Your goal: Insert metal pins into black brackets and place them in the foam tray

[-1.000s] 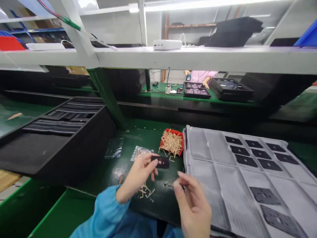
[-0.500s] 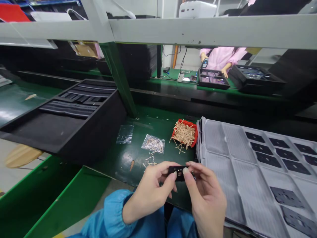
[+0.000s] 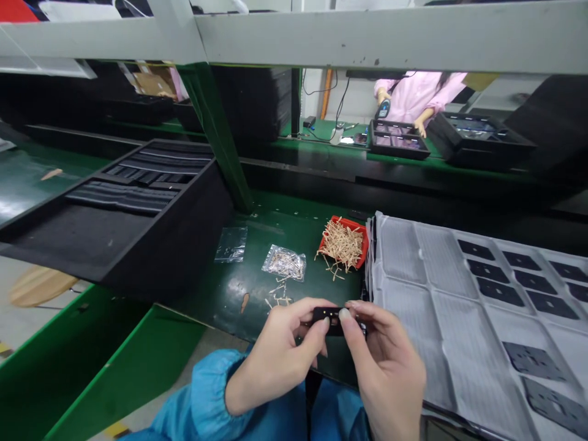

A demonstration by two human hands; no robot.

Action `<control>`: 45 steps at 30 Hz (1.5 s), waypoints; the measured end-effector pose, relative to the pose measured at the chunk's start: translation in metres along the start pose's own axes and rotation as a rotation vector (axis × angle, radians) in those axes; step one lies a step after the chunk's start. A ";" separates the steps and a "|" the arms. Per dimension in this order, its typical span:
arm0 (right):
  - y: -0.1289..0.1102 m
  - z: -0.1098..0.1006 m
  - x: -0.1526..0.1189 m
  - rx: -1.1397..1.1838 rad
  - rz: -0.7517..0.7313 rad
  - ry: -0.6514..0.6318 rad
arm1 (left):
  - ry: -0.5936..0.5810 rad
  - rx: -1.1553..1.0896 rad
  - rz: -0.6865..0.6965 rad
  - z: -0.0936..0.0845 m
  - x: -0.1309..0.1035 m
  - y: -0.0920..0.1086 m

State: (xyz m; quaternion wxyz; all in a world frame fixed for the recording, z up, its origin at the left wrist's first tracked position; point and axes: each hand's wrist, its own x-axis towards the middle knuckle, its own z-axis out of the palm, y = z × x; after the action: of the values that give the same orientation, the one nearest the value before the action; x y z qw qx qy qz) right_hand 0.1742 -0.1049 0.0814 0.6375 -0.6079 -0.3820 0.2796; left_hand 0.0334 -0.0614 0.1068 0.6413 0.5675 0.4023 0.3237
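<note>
A small black plate-like part (image 3: 334,314) with a few gold dots and a cut-out is held between both hands, above the bench's front edge. My left hand (image 3: 287,352) pinches its left end, thumb on the near face. My right hand (image 3: 383,355) grips the right end with its thumb over the face and fingers behind. The fingers cover much of the part. Just beyond the hands, several small metallic pieces (image 3: 279,300) lie loose beside a clear bag (image 3: 285,263) of similar pieces. A red tray (image 3: 362,229) heaped with tan strips (image 3: 340,245) stands farther back.
To the right, a pale compartmented tray (image 3: 408,318) bears several flat black plates (image 3: 533,282). A large black bin (image 3: 184,226) with dark strips stands left, beside a green post (image 3: 215,128). An empty clear bag (image 3: 231,244) lies on the bench. Across, a person in pink (image 3: 418,98) holds a handheld device.
The view has tilted slightly downward. Both hands keep the same grip on the black part, and a bit more of its right end shows. Across the bench, the person's posture is nearly unchanged.
</note>
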 end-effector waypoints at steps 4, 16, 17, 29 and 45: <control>0.003 -0.001 -0.004 -0.044 -0.054 0.001 | -0.025 0.013 -0.007 0.000 -0.003 0.004; 0.003 0.008 -0.016 -0.225 -0.350 0.028 | 0.217 0.216 0.122 0.013 -0.009 -0.010; 0.003 0.010 -0.017 -0.226 -0.357 0.041 | 0.239 0.227 0.124 0.014 -0.010 -0.012; 0.003 0.005 -0.022 -0.107 -0.223 0.050 | 0.453 0.005 0.125 0.016 -0.005 -0.014; -0.007 -0.008 -0.019 -0.345 -0.803 -0.174 | 0.342 0.048 0.123 0.009 -0.015 0.004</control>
State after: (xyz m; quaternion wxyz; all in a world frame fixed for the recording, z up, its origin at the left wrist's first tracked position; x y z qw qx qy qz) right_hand 0.1699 -0.1253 0.0856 0.5501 -0.4831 -0.6812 -0.0077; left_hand 0.0342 -0.0780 0.1129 0.5288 0.5431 0.4776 0.4442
